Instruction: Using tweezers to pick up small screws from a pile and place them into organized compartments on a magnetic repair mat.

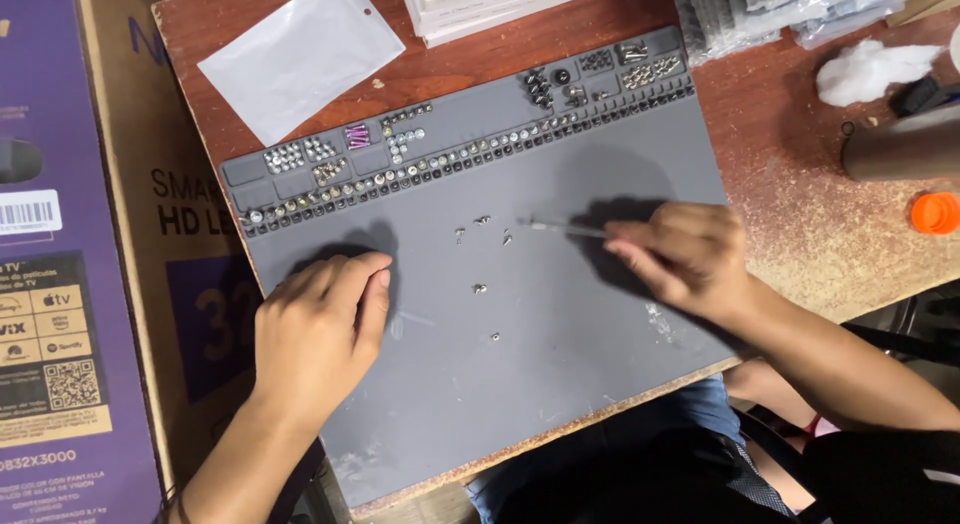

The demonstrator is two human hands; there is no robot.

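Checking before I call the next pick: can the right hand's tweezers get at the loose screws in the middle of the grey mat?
Probably yes: the tweezers in the right hand point at the loose screws, with only bare grey mat between.

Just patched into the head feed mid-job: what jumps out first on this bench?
A grey work mat covers most of the wooden table, its far edge lined with small compartments of sorted screws. The right hand holds tweezers toward loose screws at mid-mat; the left hand rests flat at the mat's left.
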